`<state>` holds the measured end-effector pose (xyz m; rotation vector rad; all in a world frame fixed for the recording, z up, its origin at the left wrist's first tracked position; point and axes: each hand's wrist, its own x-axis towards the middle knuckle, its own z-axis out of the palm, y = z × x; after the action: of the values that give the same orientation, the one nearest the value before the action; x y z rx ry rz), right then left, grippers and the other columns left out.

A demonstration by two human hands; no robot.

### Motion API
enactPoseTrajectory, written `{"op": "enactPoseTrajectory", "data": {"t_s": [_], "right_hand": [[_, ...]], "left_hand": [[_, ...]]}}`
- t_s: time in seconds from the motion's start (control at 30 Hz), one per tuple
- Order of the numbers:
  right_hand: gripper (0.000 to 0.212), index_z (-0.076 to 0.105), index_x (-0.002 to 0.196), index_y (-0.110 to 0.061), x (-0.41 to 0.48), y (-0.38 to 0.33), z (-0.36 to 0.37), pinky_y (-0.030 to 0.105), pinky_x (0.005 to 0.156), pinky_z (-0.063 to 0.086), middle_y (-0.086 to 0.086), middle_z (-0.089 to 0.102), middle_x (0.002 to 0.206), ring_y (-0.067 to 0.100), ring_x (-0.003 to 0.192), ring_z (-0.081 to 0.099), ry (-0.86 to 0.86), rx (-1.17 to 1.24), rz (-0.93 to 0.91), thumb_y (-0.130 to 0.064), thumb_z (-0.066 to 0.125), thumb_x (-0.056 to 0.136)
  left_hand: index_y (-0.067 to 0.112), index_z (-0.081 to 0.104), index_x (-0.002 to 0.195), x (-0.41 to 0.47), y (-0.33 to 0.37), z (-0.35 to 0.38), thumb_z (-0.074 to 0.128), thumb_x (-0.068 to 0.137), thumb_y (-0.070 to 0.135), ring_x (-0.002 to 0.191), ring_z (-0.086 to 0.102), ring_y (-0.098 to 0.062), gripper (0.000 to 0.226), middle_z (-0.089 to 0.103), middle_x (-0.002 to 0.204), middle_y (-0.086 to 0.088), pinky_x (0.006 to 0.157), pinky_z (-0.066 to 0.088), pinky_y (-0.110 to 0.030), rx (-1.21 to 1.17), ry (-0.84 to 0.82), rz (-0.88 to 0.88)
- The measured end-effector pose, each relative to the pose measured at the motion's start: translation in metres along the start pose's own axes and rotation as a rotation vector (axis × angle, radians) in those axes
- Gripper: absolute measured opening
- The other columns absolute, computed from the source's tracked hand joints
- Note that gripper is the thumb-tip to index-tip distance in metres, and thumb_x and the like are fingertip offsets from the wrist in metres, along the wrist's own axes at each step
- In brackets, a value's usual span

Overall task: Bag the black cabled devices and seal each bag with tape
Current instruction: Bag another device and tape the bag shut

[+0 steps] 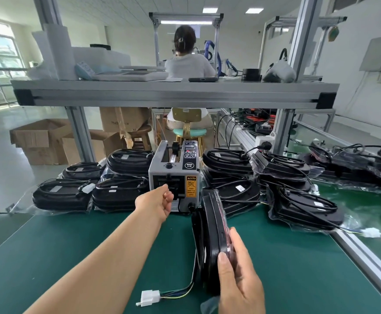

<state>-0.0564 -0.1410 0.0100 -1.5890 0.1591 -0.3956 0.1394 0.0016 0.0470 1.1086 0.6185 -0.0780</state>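
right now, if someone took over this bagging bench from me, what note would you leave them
Left hand: reaching to the outlet of the grey tape dispenser machine; whether it has tape yet is unclear.
Right hand: holds one black cabled device in a clear plastic bag on edge on the green mat, its white connector trailing out.
Done: bagged devices stacked left and right of the dispenser.
Left: tape this bag shut.
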Motion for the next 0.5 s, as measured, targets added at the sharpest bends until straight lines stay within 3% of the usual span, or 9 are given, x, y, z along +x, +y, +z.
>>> {"op": "enactPoseTrajectory", "data": {"t_s": [0.07,0.13,0.27,0.37,0.5], "right_hand": [[0.052,0.050,0.140,-0.032,0.002,-0.001,-0.001,0.016,0.104,0.044,-0.008,0.061,0.138,0.011,0.121,0.062,-0.019,-0.009,-0.012,-0.008,0.060,0.095],[0.052,0.051,0.139,-0.030,0.003,-0.001,0.000,0.003,0.098,0.039,-0.009,0.060,0.140,0.003,0.125,0.058,-0.027,-0.006,-0.012,-0.006,0.061,0.094],[0.053,0.050,0.137,-0.035,0.003,0.002,0.001,0.003,0.100,0.038,-0.011,0.058,0.141,0.001,0.129,0.054,-0.049,0.016,-0.022,-0.004,0.060,0.094],[0.053,0.051,0.134,-0.039,0.003,0.004,0.000,0.013,0.105,0.041,-0.010,0.061,0.138,0.003,0.127,0.056,-0.053,0.011,-0.030,-0.005,0.061,0.094],[0.052,0.054,0.135,-0.039,0.005,0.006,-0.006,0.016,0.102,0.045,-0.011,0.067,0.129,-0.002,0.114,0.063,-0.053,0.033,0.002,-0.006,0.061,0.095]], "left_hand": [[0.014,0.059,0.097,0.001,0.002,0.006,0.067,0.094,0.016,0.051,0.055,-0.005,0.009,0.059,0.068,0.002,0.051,0.042,-0.016,-0.028,0.017,-0.017],[0.013,0.060,0.104,0.002,0.004,0.011,0.068,0.093,0.014,0.054,0.057,-0.006,0.014,0.062,0.070,0.000,0.050,0.042,-0.019,-0.059,0.031,-0.031],[0.013,0.059,0.107,0.004,0.005,0.019,0.064,0.093,0.014,0.047,0.053,-0.005,0.015,0.060,0.067,0.002,0.043,0.037,-0.020,-0.107,0.073,-0.029],[0.013,0.054,0.091,-0.005,0.003,0.013,0.062,0.089,0.009,0.044,0.047,-0.005,0.009,0.053,0.058,0.004,0.044,0.036,-0.018,-0.177,0.093,0.057],[0.017,0.057,0.079,-0.042,-0.006,-0.012,0.062,0.091,0.012,0.042,0.047,-0.003,0.014,0.050,0.054,0.007,0.044,0.043,-0.016,-0.036,-0.168,0.162]]}}
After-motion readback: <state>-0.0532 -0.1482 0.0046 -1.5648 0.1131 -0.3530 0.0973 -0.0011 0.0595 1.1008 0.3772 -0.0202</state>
